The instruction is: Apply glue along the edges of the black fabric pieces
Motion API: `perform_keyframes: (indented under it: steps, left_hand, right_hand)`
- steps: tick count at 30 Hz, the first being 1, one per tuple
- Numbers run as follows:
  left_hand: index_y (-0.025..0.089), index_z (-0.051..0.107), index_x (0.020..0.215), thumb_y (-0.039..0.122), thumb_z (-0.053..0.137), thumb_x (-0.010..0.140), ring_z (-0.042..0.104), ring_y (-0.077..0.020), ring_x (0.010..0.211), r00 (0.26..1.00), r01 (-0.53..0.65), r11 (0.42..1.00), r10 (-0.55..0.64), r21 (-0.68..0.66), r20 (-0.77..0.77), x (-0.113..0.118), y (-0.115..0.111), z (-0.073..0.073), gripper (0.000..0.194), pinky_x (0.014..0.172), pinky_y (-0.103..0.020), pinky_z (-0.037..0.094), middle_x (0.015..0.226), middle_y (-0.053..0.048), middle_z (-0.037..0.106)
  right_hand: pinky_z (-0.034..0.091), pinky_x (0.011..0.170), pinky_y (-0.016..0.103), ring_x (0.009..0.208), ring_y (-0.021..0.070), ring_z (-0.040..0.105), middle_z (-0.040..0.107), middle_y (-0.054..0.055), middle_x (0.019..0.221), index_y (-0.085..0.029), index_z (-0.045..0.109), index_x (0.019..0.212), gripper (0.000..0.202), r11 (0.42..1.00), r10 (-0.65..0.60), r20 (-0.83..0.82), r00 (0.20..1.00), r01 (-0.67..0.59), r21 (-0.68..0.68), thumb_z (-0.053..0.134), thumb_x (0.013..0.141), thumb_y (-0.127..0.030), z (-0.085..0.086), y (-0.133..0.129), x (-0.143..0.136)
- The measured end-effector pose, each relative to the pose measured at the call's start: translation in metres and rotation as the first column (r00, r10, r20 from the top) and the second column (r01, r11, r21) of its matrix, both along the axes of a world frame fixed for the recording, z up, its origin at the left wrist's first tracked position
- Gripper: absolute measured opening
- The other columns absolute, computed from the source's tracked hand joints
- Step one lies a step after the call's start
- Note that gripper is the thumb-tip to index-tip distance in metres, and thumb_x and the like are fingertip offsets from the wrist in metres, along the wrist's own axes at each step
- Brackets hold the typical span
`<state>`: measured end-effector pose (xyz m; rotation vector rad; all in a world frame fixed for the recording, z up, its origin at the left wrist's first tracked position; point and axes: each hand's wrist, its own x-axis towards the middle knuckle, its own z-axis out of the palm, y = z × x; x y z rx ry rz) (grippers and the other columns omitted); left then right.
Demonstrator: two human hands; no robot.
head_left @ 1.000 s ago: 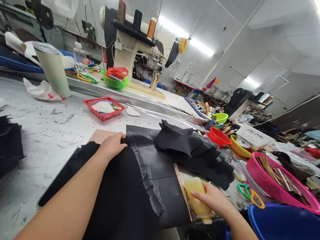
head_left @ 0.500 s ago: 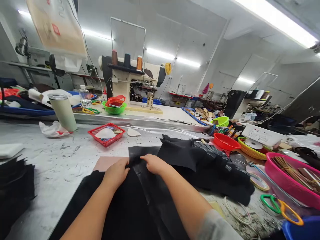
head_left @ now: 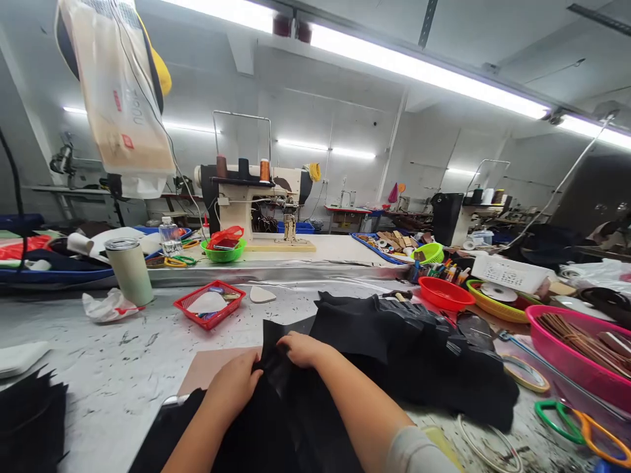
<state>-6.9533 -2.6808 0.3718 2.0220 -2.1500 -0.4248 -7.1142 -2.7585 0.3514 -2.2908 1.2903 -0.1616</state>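
Note:
Both hands are on a black leather-like sheet (head_left: 280, 381) in front of me. At its left edge my left hand (head_left: 234, 384) is closed, thumb on top and fingertips partly hidden. A short way to the right, my right hand (head_left: 302, 348) pinches the same sheet, which bends up between the two hands. Under the left side a pinkish-brown board (head_left: 210, 368) shows on the table (head_left: 123, 368). Against the right forearm lies a heap of black pieces (head_left: 414, 348), overlapping one another.
A red basket (head_left: 210, 320) and a pale tumbler (head_left: 131, 272) stand ahead on the left. Black pieces (head_left: 29, 420) are stacked at far left. To the right are a pink basket (head_left: 566, 358), a tape roll (head_left: 525, 374) and scissors (head_left: 559, 420). A sewing machine (head_left: 236, 217) stands behind.
My view has tipped upward, so everything sits lower in the picture. The far edge of the black sheet, flatter before, is now raised and bent between my hands.

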Motion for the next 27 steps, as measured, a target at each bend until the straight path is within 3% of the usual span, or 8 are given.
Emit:
perform_keyframes:
  steps: [3, 6, 10, 14, 19, 21, 24, 27]
  left_hand:
    - [0.022, 0.053, 0.090, 0.018, 0.039, 0.079, 0.058, -0.0222, 0.098, 0.998, -0.038, 0.999, 0.039, -0.032, 0.054, -0.002, 0.000, -0.001, 0.018, 0.073, -0.031, 0.042, 0.103, -0.005, 0.065]
    - [0.021, 0.055, 0.089, 0.015, 0.035, 0.080, 0.059, -0.0229, 0.094, 0.995, 0.002, 0.997, 0.006, -0.081, 0.098, -0.003, 0.000, -0.003, 0.023, 0.069, -0.032, 0.042, 0.097, -0.006, 0.065]
    - [0.020, 0.056, 0.088, 0.014, 0.027, 0.083, 0.060, -0.0235, 0.090, 0.981, 0.030, 0.995, -0.011, -0.097, 0.196, -0.006, -0.002, -0.006, 0.030, 0.068, -0.033, 0.042, 0.092, -0.009, 0.063]
    - [0.021, 0.055, 0.086, 0.011, 0.028, 0.081, 0.059, -0.0222, 0.089, 0.976, 0.077, 0.996, -0.066, -0.047, 0.205, -0.010, -0.002, -0.008, 0.030, 0.070, -0.032, 0.041, 0.094, -0.008, 0.062]
    - [0.022, 0.053, 0.071, 0.015, 0.050, 0.063, 0.056, -0.0181, 0.083, 0.952, 0.263, 0.958, -0.238, 0.116, -0.190, 0.003, 0.022, 0.010, 0.012, 0.074, -0.028, 0.041, 0.085, 0.000, 0.062]
    - [0.023, 0.051, 0.068, 0.024, 0.054, 0.062, 0.054, -0.0186, 0.082, 0.909, 0.248, 0.958, -0.180, 0.141, -0.376, 0.016, 0.036, 0.025, 0.006, 0.075, -0.028, 0.042, 0.080, 0.002, 0.061]
    - [0.026, 0.052, 0.068, 0.051, 0.051, 0.066, 0.053, -0.0217, 0.076, 0.804, 0.200, 0.973, -0.097, 0.114, -0.586, 0.037, 0.050, 0.041, 0.025, 0.072, -0.033, 0.045, 0.073, 0.000, 0.059]
    - [0.030, 0.058, 0.074, 0.067, 0.042, 0.065, 0.053, -0.0247, 0.076, 0.790, 0.113, 0.990, -0.035, 0.090, -0.613, 0.051, 0.059, 0.041, 0.041, 0.071, -0.037, 0.047, 0.072, -0.002, 0.060]
  right_hand:
    - [0.045, 0.087, 0.045, 0.104, 0.0225, 0.053, 0.050, 0.008, 0.120, -0.016, 0.048, 0.118, 0.030, 0.989, -0.081, 0.098, 0.992, 0.092, -0.114, 0.050, 0.090, -0.025, 0.010, -0.005, 0.008]
    - [0.045, 0.088, 0.043, 0.110, 0.0239, 0.048, 0.037, 0.009, 0.135, -0.021, 0.038, 0.128, 0.043, 0.984, -0.040, 0.173, 0.984, 0.069, -0.165, 0.054, 0.087, -0.022, 0.021, -0.014, 0.017]
    - [0.050, 0.078, 0.037, 0.091, 0.0181, 0.058, 0.058, 0.006, 0.108, -0.015, 0.057, 0.104, 0.022, 0.997, 0.060, 0.097, 0.994, -0.054, -0.063, 0.058, 0.085, -0.026, 0.029, -0.029, 0.031]
    - [0.048, 0.082, 0.040, 0.095, 0.0190, 0.057, 0.058, 0.006, 0.106, -0.016, 0.058, 0.101, 0.020, 0.998, -0.021, 0.011, 1.000, 0.022, -0.061, 0.054, 0.087, -0.030, 0.026, -0.035, 0.049]
    - [0.049, 0.080, 0.039, 0.093, 0.0187, 0.058, 0.058, 0.006, 0.107, -0.016, 0.056, 0.105, 0.022, 1.000, -0.030, -0.014, 0.999, 0.030, 0.002, 0.054, 0.088, -0.029, 0.015, -0.031, 0.062]
    - [0.051, 0.076, 0.037, 0.089, 0.0177, 0.059, 0.058, 0.006, 0.106, -0.016, 0.054, 0.109, 0.026, 0.999, 0.002, 0.002, 1.000, -0.002, 0.047, 0.054, 0.088, -0.030, 0.016, -0.030, 0.060]
    - [0.050, 0.079, 0.039, 0.096, 0.0202, 0.057, 0.052, 0.009, 0.119, -0.017, 0.045, 0.123, 0.039, 0.999, 0.030, 0.033, 0.999, -0.031, 0.037, 0.055, 0.087, -0.027, 0.028, -0.021, 0.047]
    - [0.045, 0.086, 0.036, 0.107, 0.0221, 0.053, 0.050, 0.009, 0.126, -0.020, 0.045, 0.125, 0.045, 0.999, 0.041, 0.021, 0.999, -0.040, -0.028, 0.052, 0.082, -0.011, 0.048, 0.009, 0.016]
